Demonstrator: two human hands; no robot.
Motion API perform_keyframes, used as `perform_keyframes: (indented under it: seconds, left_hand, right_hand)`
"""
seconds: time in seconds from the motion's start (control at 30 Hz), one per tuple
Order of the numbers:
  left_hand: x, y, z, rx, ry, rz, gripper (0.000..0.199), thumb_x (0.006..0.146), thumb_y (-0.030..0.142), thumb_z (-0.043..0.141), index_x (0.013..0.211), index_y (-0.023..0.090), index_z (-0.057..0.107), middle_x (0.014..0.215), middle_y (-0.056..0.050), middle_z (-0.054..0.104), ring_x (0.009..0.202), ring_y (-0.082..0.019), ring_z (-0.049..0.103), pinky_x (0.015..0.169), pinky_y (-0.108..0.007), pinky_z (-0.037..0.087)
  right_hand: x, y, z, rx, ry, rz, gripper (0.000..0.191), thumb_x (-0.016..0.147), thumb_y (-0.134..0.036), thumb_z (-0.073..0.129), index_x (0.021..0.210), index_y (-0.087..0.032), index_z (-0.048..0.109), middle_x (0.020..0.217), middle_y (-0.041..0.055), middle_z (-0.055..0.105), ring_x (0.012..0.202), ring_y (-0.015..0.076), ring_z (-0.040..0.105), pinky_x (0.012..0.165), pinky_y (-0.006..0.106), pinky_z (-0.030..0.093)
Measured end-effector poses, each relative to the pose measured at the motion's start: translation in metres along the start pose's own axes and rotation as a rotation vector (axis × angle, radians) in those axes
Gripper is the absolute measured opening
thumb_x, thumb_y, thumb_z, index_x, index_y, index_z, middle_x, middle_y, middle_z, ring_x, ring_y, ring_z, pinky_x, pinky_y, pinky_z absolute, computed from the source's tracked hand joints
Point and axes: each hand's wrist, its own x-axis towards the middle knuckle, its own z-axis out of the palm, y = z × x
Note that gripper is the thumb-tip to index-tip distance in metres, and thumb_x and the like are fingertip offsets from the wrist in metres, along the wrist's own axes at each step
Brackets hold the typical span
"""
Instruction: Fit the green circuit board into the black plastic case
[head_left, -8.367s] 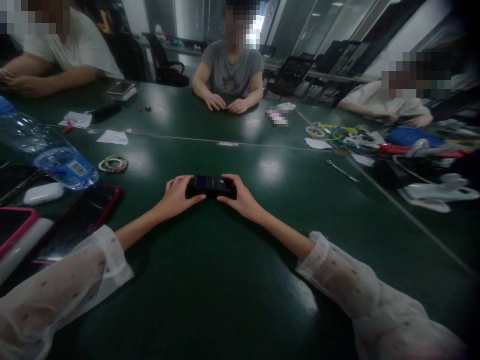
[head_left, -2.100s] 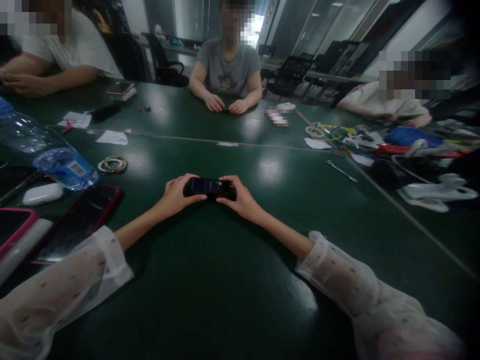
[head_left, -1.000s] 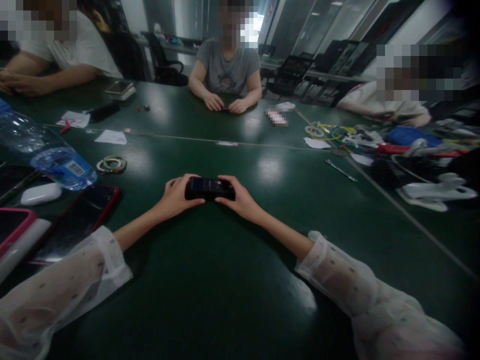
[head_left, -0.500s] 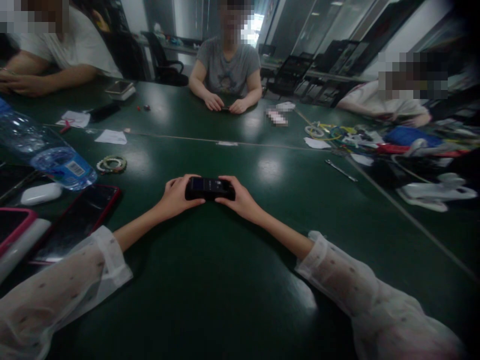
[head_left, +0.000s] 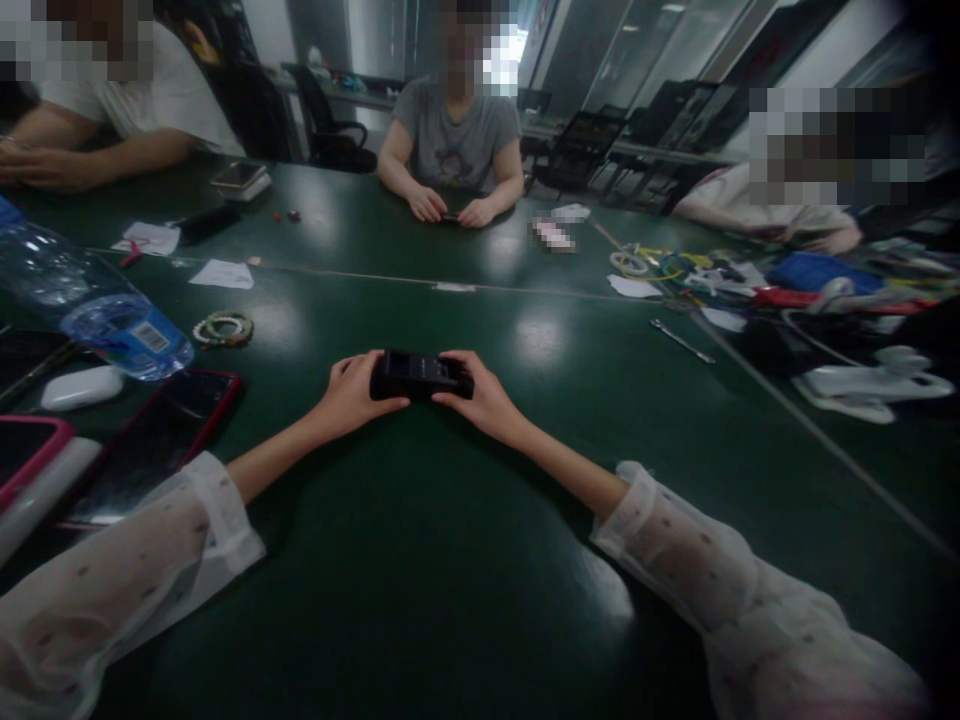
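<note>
A small black handheld device (head_left: 420, 375) with a dark screen and a row of small marks or buttons lies sideways between my hands, on or just above the green table (head_left: 420, 560). My left hand (head_left: 358, 385) is closed round its left end, thumb along the near edge. Round the right end my right hand (head_left: 476, 385) is closed the same way. What the fingers behind the device do is hidden. Left of my left hand are a beaded bracelet (head_left: 225, 328) and a phone in a red case (head_left: 157, 440).
A tilted plastic water bottle (head_left: 112, 310), a white case (head_left: 82, 387) and a pink-edged phone (head_left: 30, 450) are at left. A wrench (head_left: 682, 341) and tangled cables (head_left: 675, 265) lie at right. Three people sit around the far side, one straight across (head_left: 454, 140).
The device has tipped slightly in my hands, so its top face shows at a different angle and the screen looks darker. My right hand has shifted very slightly with it.
</note>
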Motion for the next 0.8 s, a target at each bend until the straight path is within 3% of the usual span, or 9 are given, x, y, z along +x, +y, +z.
perform_keyframes:
  seconds: [0.13,0.27,0.53,0.8]
  left_hand:
    - [0.001,-0.003,0.003,-0.003,0.009,-0.041,0.071,0.073,0.056,0.067,0.129,0.02,0.041,0.13,-0.012,0.055,0.126,-0.034,0.043,0.105,-0.049,0.03]
    - [0.002,-0.006,0.004,-0.014,0.0,-0.029,0.062,0.077,0.053,0.065,0.126,0.022,0.044,0.128,-0.009,0.057,0.126,-0.033,0.045,0.106,-0.051,0.028]
    - [0.001,-0.004,0.0,-0.043,-0.016,-0.017,0.056,0.078,0.051,0.065,0.126,0.028,0.046,0.129,-0.004,0.058,0.126,-0.031,0.046,0.107,-0.052,0.027]
    - [0.0,-0.003,-0.002,-0.055,-0.039,-0.031,0.059,0.078,0.054,0.064,0.127,0.028,0.045,0.132,-0.005,0.055,0.128,-0.032,0.043,0.108,-0.054,0.026]
  right_hand:
    - [0.0,-0.001,0.0,0.037,0.044,-0.004,0.053,0.079,-0.029,0.071,0.124,-0.024,0.044,0.12,0.0083,0.057,0.113,0.0241,0.058,0.099,0.044,0.047]
    - [-0.001,-0.004,-0.001,0.081,0.13,-0.005,0.052,0.081,-0.034,0.068,0.125,-0.025,0.043,0.124,0.0081,0.054,0.115,0.0235,0.057,0.1,0.043,0.048]
    - [0.001,0.01,-0.003,-0.002,0.491,0.117,0.052,0.081,-0.037,0.065,0.126,-0.025,0.041,0.124,0.009,0.052,0.113,0.0241,0.055,0.101,0.045,0.046]
    - [0.002,0.024,-0.003,0.024,0.477,0.212,0.051,0.078,-0.027,0.066,0.121,-0.021,0.041,0.117,0.0102,0.055,0.107,0.0245,0.057,0.097,0.044,0.047]
